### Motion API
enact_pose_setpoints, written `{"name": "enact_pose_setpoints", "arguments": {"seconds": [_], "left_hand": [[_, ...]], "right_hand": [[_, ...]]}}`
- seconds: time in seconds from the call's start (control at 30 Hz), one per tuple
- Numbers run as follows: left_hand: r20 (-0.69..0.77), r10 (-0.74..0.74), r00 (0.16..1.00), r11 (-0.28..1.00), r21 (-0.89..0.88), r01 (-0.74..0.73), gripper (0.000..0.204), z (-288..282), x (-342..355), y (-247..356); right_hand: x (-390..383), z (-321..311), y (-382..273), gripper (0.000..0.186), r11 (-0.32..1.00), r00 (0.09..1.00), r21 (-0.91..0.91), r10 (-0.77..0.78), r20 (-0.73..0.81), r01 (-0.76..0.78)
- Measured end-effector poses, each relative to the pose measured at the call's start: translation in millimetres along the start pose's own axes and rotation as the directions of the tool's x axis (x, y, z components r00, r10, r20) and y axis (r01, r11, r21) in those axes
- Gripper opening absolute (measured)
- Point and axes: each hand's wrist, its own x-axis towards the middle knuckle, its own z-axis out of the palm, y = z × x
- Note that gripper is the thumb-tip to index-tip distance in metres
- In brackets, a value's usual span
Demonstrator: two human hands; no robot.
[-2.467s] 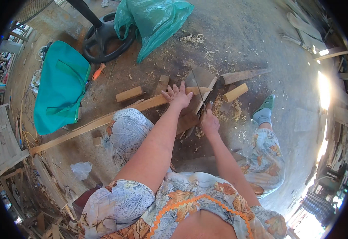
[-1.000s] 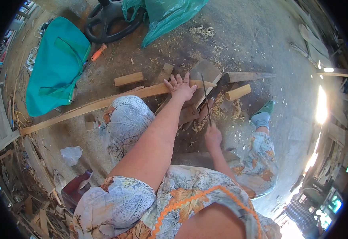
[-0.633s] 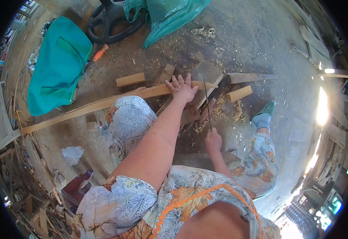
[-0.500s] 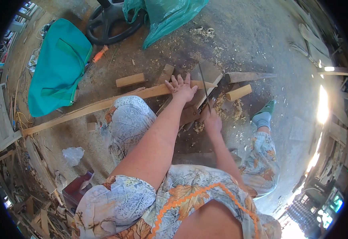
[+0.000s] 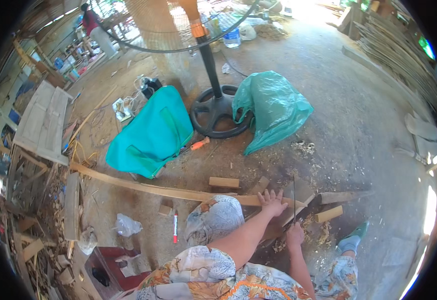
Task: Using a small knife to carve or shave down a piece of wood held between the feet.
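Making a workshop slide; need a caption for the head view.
Left hand steadies a long plank while right hand holds a thin blade upright.

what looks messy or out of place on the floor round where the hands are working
Wood chips and shavings lie strewn on the floor around the right hand, which grips a thin blade. The left hand presses on the long plank. Offcut blocks lie scattered nearby, and a red marker lies loose beside the knee.

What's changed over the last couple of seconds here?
The view tilted up, bringing the fan stand and more floor into sight. The left hand stays pressed on the long plank; the right hand still holds the thin blade upright, as before.
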Motion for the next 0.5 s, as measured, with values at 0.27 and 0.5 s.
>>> {"name": "enact_pose_setpoints", "arguments": {"seconds": [0.27,0.5], "left_hand": [[-0.003,0.032,0.999,0.998,-0.045,-0.032,0.071,-10.1,3.4,3.0],[-0.014,0.022,1.0,0.998,-0.051,-0.023,0.07,-8.4,-0.3,0.4]], "right_hand": [[10.3,4.8,1.6,0.021,1.0,0.998,-0.008,-0.029,-0.048,0.029],[7.2,1.1,2.4,0.018,0.993,0.988,-0.014,-0.117,-0.103,0.116]]}}
